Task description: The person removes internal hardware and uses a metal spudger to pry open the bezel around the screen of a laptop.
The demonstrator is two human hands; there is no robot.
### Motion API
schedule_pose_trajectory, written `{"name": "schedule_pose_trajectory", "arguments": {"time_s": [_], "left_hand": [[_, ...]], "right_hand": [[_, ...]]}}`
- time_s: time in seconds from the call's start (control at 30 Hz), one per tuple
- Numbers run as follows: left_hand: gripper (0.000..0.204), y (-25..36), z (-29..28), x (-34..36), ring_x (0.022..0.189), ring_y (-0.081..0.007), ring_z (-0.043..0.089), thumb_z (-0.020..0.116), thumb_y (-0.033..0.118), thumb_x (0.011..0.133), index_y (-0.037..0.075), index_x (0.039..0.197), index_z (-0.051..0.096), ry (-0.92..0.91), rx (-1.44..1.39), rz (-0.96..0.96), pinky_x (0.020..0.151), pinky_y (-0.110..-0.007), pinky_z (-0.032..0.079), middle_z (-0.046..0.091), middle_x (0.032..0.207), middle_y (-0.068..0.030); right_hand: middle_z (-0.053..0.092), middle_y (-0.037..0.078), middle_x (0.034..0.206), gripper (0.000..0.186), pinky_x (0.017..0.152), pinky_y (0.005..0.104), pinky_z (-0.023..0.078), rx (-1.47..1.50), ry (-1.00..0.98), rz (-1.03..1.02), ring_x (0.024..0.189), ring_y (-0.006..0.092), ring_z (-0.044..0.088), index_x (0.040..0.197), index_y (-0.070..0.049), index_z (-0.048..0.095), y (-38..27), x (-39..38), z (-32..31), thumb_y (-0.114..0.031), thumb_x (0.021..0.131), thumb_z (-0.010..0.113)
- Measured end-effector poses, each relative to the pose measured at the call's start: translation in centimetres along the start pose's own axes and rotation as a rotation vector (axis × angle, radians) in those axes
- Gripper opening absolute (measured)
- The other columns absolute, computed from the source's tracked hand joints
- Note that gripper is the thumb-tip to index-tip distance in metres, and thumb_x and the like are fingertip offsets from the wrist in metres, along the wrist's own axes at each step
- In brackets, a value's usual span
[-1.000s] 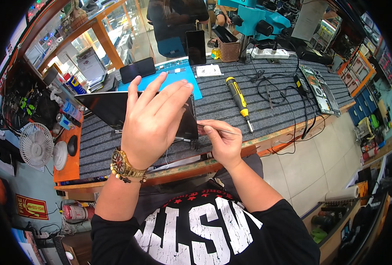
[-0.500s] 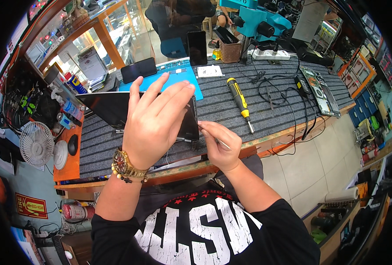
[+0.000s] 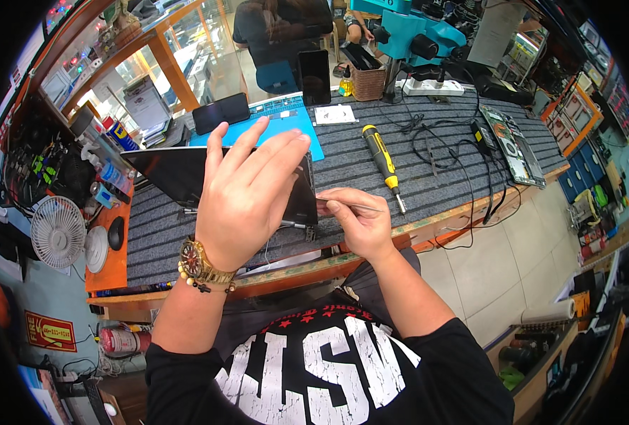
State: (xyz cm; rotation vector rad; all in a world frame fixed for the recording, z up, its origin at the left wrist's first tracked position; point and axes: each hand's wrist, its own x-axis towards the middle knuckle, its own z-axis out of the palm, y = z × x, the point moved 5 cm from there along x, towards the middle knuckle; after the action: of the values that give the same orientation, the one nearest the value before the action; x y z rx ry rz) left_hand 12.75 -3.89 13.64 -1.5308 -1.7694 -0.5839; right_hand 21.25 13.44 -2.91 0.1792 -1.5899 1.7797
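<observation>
A dark laptop screen panel (image 3: 169,173) with bare hinges at its lower edge stands tilted on the grey ribbed mat. My left hand (image 3: 247,184) is in front of it, fingers stretched out and apart near the top edge; its thumb is hidden, and I cannot tell how firmly it touches the panel. At the panel's right edge, my right hand (image 3: 364,223) is closed on a thin metal tool (image 3: 364,207), its tip end by the panel's side. Whether the tool is tweezers or a pry tool does not show.
A yellow-black screwdriver (image 3: 382,159) lies right of the panel. Black cables (image 3: 463,152) and an opened device chassis (image 3: 513,145) are farther right. Behind are a blue mat (image 3: 314,145), two dark phones (image 3: 221,113) and a wicker basket (image 3: 367,83). A small fan (image 3: 58,230) stands left.
My right hand has turned, and the tool in it now lies flatter, with its back end pointing right. My left hand and the panel have hardly moved.
</observation>
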Motion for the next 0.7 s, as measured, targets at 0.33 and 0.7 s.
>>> {"name": "schedule_pose_trajectory", "arguments": {"time_s": [0.33,0.7], "left_hand": [[0.05,0.3,-0.3,0.2,0.144,-0.0385,0.071,0.084,-0.001,0.093,0.012,0.14,0.079,-0.032,0.006,-0.033,0.127,-0.063,0.04,0.082,0.14,-0.0095],[0.049,0.3,-0.4,0.2,0.143,-0.0389,0.071,0.083,-0.001,0.094,0.012,0.141,0.079,-0.03,0.004,-0.035,0.127,-0.063,0.04,0.082,0.141,-0.0096]], "right_hand": [[0.086,0.02,0.117,0.018,0.094,0.0345,0.066,-0.4,0.158,-0.318,0.105,0.026,0.084,0.12,0.008,0.082,-1.0,-1.6,1.7,0.01,0.103,0.075],[0.086,0.015,0.117,0.019,0.09,0.0304,0.064,-0.091,0.052,-0.014,0.1,0.0167,0.079,0.122,0.006,0.085,0.8,-0.9,0.4,0.009,0.107,0.074]]}}
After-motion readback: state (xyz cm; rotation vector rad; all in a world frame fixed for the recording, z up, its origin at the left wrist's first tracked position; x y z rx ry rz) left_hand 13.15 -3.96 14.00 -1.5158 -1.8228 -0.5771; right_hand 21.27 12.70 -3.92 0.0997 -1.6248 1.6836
